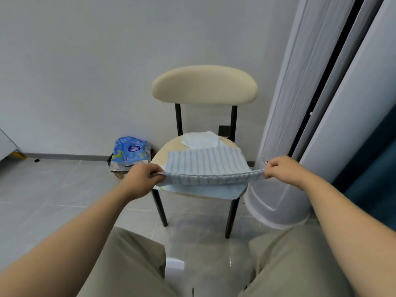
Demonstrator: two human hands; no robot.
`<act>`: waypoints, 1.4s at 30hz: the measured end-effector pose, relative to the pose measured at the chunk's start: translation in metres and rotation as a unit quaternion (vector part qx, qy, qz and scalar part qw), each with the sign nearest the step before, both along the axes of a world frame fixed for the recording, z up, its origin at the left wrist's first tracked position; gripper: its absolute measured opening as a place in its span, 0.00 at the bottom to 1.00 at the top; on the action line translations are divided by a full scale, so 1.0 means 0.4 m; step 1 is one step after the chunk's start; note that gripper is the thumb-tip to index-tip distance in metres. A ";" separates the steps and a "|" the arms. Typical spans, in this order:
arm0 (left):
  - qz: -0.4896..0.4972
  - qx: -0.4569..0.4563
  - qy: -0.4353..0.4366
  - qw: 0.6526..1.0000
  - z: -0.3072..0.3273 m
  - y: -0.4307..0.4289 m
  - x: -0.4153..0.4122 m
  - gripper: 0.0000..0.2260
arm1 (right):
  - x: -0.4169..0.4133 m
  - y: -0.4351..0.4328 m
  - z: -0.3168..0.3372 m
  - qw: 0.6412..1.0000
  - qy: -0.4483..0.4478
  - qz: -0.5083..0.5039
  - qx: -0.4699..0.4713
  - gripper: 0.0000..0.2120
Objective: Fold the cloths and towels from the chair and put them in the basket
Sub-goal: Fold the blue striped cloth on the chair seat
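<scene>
Both left hand (142,181) and right hand (282,169) pinch, fingers curled, a taut blue-striped cloth (205,162), seemingly folded double

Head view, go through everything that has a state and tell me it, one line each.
Chair: upright.
Striped cloth: near edge stretched between both grips, far part resting on the seat.
Left grip: pinches its left end.
Right grip: pinches its right end.
Light blue cloth: spread on the seat underneath.
Pale cloth: lying unfolded at the seat's back.

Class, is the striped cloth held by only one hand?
No, the left hand and right hand each pinch an end of the striped cloth.
</scene>
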State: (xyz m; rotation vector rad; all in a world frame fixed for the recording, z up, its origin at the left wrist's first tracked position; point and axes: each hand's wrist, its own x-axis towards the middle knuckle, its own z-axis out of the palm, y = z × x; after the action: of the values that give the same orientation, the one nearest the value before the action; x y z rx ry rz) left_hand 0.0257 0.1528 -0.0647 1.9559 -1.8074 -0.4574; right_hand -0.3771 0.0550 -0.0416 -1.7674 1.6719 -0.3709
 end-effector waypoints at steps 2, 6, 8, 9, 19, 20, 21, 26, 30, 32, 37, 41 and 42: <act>0.010 -0.008 0.011 1.000 -0.023 -0.022 0.001 0.05 | 0.001 -0.015 -0.033 1.000 -0.019 -0.008 0.001 0.06; 0.053 -0.026 0.046 0.997 -0.074 -0.094 0.012 0.02 | 0.014 -0.073 -0.099 0.994 -0.101 -0.034 0.006 0.04; 0.087 -0.036 0.084 0.992 -0.100 -0.143 0.019 0.02 | 0.028 -0.117 -0.124 0.986 -0.157 -0.061 -0.012 0.06; 0.101 -0.041 0.103 0.989 -0.112 -0.169 0.021 0.02 | 0.035 -0.143 -0.136 0.981 -0.179 -0.078 -0.020 0.05; 0.201 -0.082 0.269 0.938 -0.225 -0.424 0.035 0.02 | 0.142 -0.408 -0.244 0.939 -0.309 -0.150 -0.024 0.05; 0.206 -0.078 0.272 0.937 -0.237 -0.446 0.042 0.02 | 0.153 -0.430 -0.259 0.939 -0.309 -0.151 -0.023 0.05; 0.211 -0.070 0.268 0.938 -0.246 -0.468 0.050 0.02 | 0.163 -0.452 -0.274 0.940 -0.306 -0.151 -0.022 0.04; 0.231 -0.017 0.236 0.944 -0.273 -0.543 0.071 0.01 | 0.184 -0.534 -0.339 0.949 -0.265 -0.170 0.022 0.05; 0.256 0.025 0.192 0.947 -0.287 -0.555 0.062 0.04 | 0.194 -0.558 -0.381 0.964 -0.202 -0.169 0.028 0.07; 0.256 0.022 0.159 0.953 -0.289 -0.556 0.058 0.04 | 0.196 -0.559 -0.391 0.972 -0.163 -0.167 0.013 0.08; 0.231 0.014 0.055 0.971 -0.302 -0.563 0.039 0.06 | 0.202 -0.546 -0.399 0.986 -0.044 -0.153 -0.042 0.13; 0.217 -0.008 -0.052 0.975 -0.296 -0.560 0.020 0.20 | 0.225 -0.520 -0.379 0.978 0.069 -0.155 -0.122 0.24; 0.204 -0.029 -0.101 0.973 -0.287 -0.560 0.005 0.23 | 0.248 -0.506 -0.364 0.970 0.107 -0.145 -0.165 0.25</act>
State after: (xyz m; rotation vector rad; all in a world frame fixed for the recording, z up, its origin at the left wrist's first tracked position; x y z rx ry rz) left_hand 0.0275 -0.0714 -0.1795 2.3223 -1.4478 -0.0725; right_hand -0.2778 -0.1473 -0.1872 -1.8476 2.1336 -0.6402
